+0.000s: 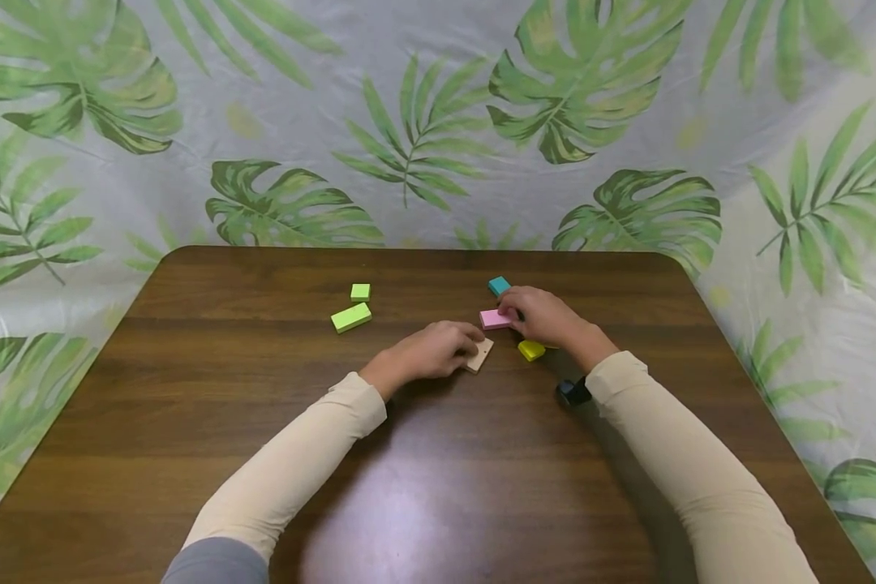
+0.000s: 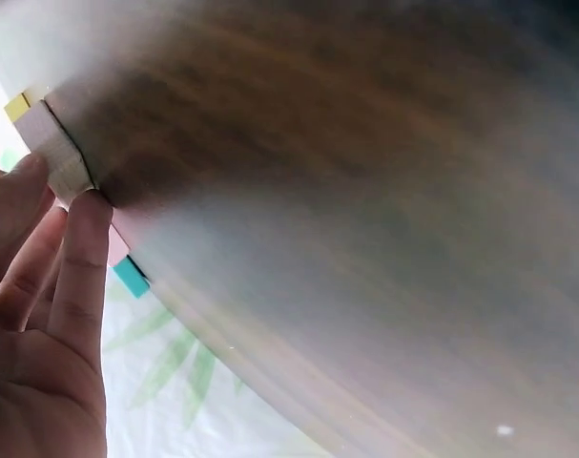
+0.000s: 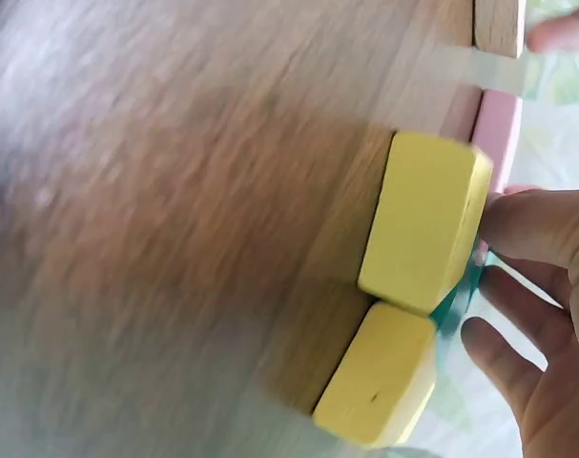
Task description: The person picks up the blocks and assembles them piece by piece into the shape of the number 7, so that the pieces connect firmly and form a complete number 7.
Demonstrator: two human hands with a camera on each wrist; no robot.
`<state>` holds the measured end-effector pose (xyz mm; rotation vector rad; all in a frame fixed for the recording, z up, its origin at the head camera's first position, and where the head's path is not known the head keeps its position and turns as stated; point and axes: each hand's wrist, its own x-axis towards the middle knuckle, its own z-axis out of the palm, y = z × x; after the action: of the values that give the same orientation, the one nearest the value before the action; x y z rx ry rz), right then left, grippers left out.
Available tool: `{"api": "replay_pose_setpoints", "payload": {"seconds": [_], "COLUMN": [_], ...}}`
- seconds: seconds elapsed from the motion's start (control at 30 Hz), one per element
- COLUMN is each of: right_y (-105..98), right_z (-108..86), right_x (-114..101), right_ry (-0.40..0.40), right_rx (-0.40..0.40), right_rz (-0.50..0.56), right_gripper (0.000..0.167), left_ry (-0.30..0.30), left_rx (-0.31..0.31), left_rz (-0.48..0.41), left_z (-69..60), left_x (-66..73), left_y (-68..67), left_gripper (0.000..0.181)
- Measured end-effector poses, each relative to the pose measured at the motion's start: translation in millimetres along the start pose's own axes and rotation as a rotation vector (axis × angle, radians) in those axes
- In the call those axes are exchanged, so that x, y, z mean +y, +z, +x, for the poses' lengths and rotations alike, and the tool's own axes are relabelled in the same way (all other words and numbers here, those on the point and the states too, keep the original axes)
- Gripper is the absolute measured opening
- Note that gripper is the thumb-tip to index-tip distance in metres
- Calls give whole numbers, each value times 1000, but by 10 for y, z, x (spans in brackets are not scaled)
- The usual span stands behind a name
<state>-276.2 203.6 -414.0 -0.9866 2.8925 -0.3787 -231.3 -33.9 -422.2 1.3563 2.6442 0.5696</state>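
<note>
My left hand point(image 1: 441, 349) pinches a plain wooden block point(image 1: 482, 355) low at the table's middle. In the left wrist view, thumb and fingertips meet the near end of that wooden block point(image 2: 60, 148). To the right, my right hand point(image 1: 547, 316) grips the right end of a pink block point(image 1: 494, 319), seen edge-on in the right wrist view. A teal block point(image 1: 499, 285) lies just behind that hand. Two yellow blocks, one nearer point(image 3: 427, 219) and one beside it point(image 3: 380, 372), lie on the near side of the right thumb; the hand partly hides them in the head view.
Toward the left lie a small light-green block point(image 1: 361, 292) and a longer light-green block point(image 1: 351, 317). All rest on a brown wooden table point(image 1: 226, 389). A leaf-patterned cloth point(image 1: 438, 122) hangs behind its far edge. A dark wrist device point(image 1: 573, 392) shows under the right wrist.
</note>
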Motion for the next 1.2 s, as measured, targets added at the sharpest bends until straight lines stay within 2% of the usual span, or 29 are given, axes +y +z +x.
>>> {"api": "replay_pose_setpoints", "payload": {"seconds": [0.2,0.4,0.73,1.03,1.2], "right_y": [-16,-12,20,37,8], "right_z": [-84,-89,-66,-6,76], "right_x": [73,100,88,64,58], "right_ry": [76,62,23,75,78], "right_rx": [-8,3,40,-50,-43], "right_rz": [10,24,8,75,119], "right_gripper": [18,16,14,30,33], "left_ry": [7,-21,-18,-16,-31], "left_rx": [-8,-5,-22,-29,-18], "left_rz": [-30,-60,-60,-73,-65], "left_z": [55,59,32,8,-77], "left_x": [-12,-37,-17,-10,-29], "left_y": [12,29,23,28,1], "left_gripper": [23,23,24,25,25]}}
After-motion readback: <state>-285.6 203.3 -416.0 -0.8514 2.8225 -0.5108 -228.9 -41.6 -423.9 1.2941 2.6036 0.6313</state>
